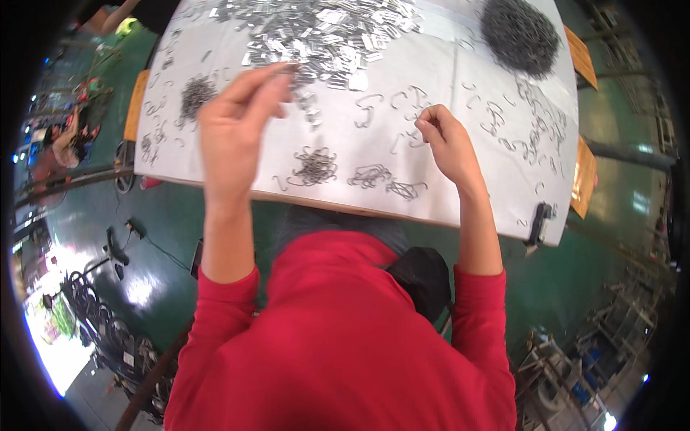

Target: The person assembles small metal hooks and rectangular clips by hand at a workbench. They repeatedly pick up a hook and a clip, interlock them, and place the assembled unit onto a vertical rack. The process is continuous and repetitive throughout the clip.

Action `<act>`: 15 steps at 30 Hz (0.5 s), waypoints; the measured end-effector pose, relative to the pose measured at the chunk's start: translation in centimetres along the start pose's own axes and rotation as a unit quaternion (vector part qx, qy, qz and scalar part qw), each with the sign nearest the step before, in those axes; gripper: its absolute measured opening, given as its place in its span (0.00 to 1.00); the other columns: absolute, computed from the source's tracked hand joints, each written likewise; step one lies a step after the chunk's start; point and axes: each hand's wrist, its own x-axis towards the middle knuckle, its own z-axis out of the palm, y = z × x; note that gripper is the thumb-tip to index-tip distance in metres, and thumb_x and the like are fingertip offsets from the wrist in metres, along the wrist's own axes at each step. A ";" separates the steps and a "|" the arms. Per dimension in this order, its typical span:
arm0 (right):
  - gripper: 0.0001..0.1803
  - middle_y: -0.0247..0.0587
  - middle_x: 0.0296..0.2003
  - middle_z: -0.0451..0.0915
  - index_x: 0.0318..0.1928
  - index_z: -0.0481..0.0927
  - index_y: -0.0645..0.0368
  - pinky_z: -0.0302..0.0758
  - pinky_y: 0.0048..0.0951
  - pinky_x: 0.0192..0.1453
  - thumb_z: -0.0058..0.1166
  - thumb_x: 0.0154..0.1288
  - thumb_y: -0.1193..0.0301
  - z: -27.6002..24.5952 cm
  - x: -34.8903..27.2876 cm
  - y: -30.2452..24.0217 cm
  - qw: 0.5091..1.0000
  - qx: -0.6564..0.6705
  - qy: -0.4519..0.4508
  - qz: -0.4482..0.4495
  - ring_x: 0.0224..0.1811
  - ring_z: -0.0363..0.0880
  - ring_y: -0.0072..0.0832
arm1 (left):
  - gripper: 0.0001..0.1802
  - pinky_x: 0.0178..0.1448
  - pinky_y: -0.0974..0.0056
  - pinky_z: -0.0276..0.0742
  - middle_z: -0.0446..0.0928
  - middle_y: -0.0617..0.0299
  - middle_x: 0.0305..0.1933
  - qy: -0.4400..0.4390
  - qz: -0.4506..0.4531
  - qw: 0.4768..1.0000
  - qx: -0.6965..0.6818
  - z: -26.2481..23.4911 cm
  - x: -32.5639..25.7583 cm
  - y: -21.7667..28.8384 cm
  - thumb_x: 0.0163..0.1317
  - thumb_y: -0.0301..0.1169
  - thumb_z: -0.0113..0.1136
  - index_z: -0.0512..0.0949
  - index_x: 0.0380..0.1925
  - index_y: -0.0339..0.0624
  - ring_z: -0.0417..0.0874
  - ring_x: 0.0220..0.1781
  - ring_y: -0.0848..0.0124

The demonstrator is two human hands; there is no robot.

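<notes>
My left hand [241, 122] is raised over the table's near left part, thumb and fingers pinched on a small dark metal piece [290, 70] whose exact shape is blurred. Just beyond its fingertips spreads a large heap of flat silvery metal pieces [316, 32]. My right hand [449, 147] hovers farther right with thumb and forefinger pressed together; what they hold, if anything, is too small to make out. Loose S-shaped wire hooks [368, 109] lie between the hands and around the right fingertips. Nearer me sits a small pile of hooks [314, 167], with smaller bunches [370, 176] beside it.
A big dark mound of wire hooks [519, 36] stands at the far right, scattered hooks [532, 129] below it. Another small dark pile [196, 95] lies left of my left hand. A black object [539, 223] rests at the white table's [445, 205] near right corner. Wooden stools flank the table.
</notes>
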 end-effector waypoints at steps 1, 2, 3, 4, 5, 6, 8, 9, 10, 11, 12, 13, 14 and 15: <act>0.04 0.38 0.30 0.78 0.35 0.74 0.62 0.71 0.25 0.32 0.50 0.64 0.74 0.3 0.0 -2.1 0.997 0.075 -0.023 0.004 0.29 0.76 0.24 | 0.10 0.37 0.75 0.72 0.79 0.62 0.33 -0.018 -0.009 1.000 -0.005 0.3 0.1 -0.1 0.61 0.25 0.58 0.81 0.42 0.34 0.76 0.34 0.79; 0.04 0.38 0.30 0.78 0.36 0.73 0.63 0.70 0.22 0.30 0.51 0.64 0.75 0.6 -0.1 -4.0 0.989 0.141 -0.034 -0.013 0.29 0.76 0.21 | 0.10 0.37 0.75 0.72 0.79 0.62 0.33 -0.020 -0.025 0.999 -0.023 0.8 0.0 0.0 0.60 0.24 0.58 0.81 0.42 0.35 0.76 0.34 0.80; 0.04 0.37 0.30 0.78 0.37 0.73 0.63 0.69 0.19 0.28 0.51 0.64 0.75 0.8 -0.1 -5.8 0.978 0.204 -0.043 -0.028 0.28 0.75 0.19 | 0.10 0.37 0.75 0.72 0.79 0.63 0.33 -0.024 -0.041 0.998 -0.044 1.3 0.1 0.0 0.60 0.24 0.58 0.81 0.42 0.35 0.76 0.34 0.80; 0.04 0.37 0.30 0.78 0.38 0.73 0.63 0.67 0.17 0.26 0.52 0.64 0.76 1.0 -0.3 -7.4 0.962 0.264 -0.052 -0.043 0.27 0.75 0.16 | 0.11 0.38 0.75 0.73 0.79 0.64 0.34 -0.040 -0.038 0.998 -0.041 1.5 0.1 -0.3 0.60 0.24 0.58 0.81 0.42 0.35 0.77 0.34 0.80; 0.06 0.37 0.30 0.79 0.40 0.72 0.63 0.67 0.16 0.25 0.53 0.64 0.76 1.3 -0.5 -9.0 0.950 0.305 -0.036 -0.060 0.27 0.75 0.16 | 0.11 0.38 0.75 0.73 0.79 0.65 0.35 -0.043 -0.055 0.996 -0.049 1.8 0.1 -0.2 0.59 0.23 0.58 0.81 0.42 0.35 0.77 0.35 0.80; 0.08 0.38 0.31 0.79 0.41 0.71 0.63 0.66 0.15 0.24 0.53 0.63 0.77 1.7 -0.8 -10.5 0.936 0.343 -0.018 -0.076 0.27 0.75 0.16 | 0.11 0.38 0.74 0.74 0.79 0.65 0.35 -0.048 -0.056 0.996 -0.056 2.2 0.0 -0.3 0.58 0.23 0.59 0.81 0.42 0.36 0.78 0.36 0.79; 0.16 0.40 0.32 0.80 0.47 0.67 0.64 0.67 0.14 0.24 0.56 0.61 0.78 2.2 -0.9 -12.0 0.918 0.384 0.005 -0.103 0.29 0.77 0.18 | 0.13 0.39 0.72 0.75 0.79 0.65 0.34 -0.045 -0.036 0.997 -0.054 2.9 0.0 -0.4 0.57 0.22 0.59 0.79 0.44 0.38 0.79 0.36 0.78; 0.15 0.40 0.32 0.80 0.46 0.67 0.63 0.67 0.15 0.24 0.57 0.61 0.78 2.4 -0.9 -12.4 0.920 0.375 0.023 -0.107 0.29 0.77 0.18 | 0.14 0.39 0.72 0.75 0.80 0.64 0.34 -0.039 -0.016 0.998 -0.049 3.3 -0.2 -0.7 0.57 0.22 0.59 0.79 0.45 0.39 0.79 0.35 0.78; 0.15 0.40 0.32 0.80 0.46 0.67 0.63 0.68 0.15 0.24 0.57 0.61 0.78 2.7 -0.9 -12.8 0.923 0.367 0.042 -0.110 0.29 0.78 0.19 | 0.15 0.39 0.71 0.76 0.80 0.64 0.34 -0.033 0.004 0.999 -0.043 3.6 -0.2 -0.7 0.57 0.22 0.60 0.78 0.46 0.40 0.79 0.35 0.77; 0.15 0.40 0.33 0.80 0.46 0.67 0.63 0.68 0.15 0.24 0.57 0.60 0.78 2.9 -0.8 -13.1 0.925 0.358 0.061 -0.113 0.29 0.78 0.19 | 0.16 0.39 0.71 0.76 0.80 0.63 0.34 -0.031 0.017 0.999 -0.029 3.8 -0.1 -0.6 0.57 0.22 0.59 0.77 0.47 0.40 0.79 0.35 0.77; 0.15 0.40 0.32 0.80 0.45 0.67 0.63 0.69 0.16 0.25 0.57 0.60 0.79 3.0 -0.8 -13.2 0.925 0.351 0.080 -0.120 0.29 0.78 0.19 | 0.17 0.38 0.71 0.76 0.80 0.63 0.34 -0.029 0.028 0.999 -0.016 3.9 -0.3 -0.4 0.56 0.21 0.59 0.76 0.48 0.41 0.80 0.35 0.77; 0.15 0.40 0.32 0.80 0.45 0.67 0.63 0.70 0.17 0.25 0.57 0.60 0.79 3.1 -0.7 -13.2 0.925 0.345 0.100 -0.126 0.30 0.78 0.20 | 0.18 0.38 0.71 0.76 0.80 0.62 0.34 -0.028 0.038 0.999 -0.002 4.1 -0.3 -0.3 0.56 0.21 0.59 0.75 0.49 0.42 0.80 0.35 0.76; 0.14 0.41 0.32 0.79 0.44 0.67 0.63 0.71 0.17 0.26 0.57 0.60 0.79 3.2 -0.6 -13.2 0.924 0.338 0.120 -0.132 0.30 0.79 0.20 | 0.20 0.38 0.71 0.76 0.81 0.61 0.34 -0.028 0.055 0.998 0.019 4.1 -0.3 -0.2 0.56 0.21 0.60 0.73 0.50 0.43 0.81 0.34 0.75; 0.14 0.41 0.32 0.79 0.44 0.67 0.63 0.72 0.18 0.27 0.57 0.60 0.79 3.4 -0.6 -13.2 0.920 0.341 0.129 -0.144 0.30 0.79 0.21 | 0.20 0.37 0.70 0.76 0.81 0.61 0.35 -0.033 0.067 0.997 0.032 4.3 -0.4 -0.3 0.56 0.21 0.60 0.73 0.50 0.43 0.81 0.34 0.74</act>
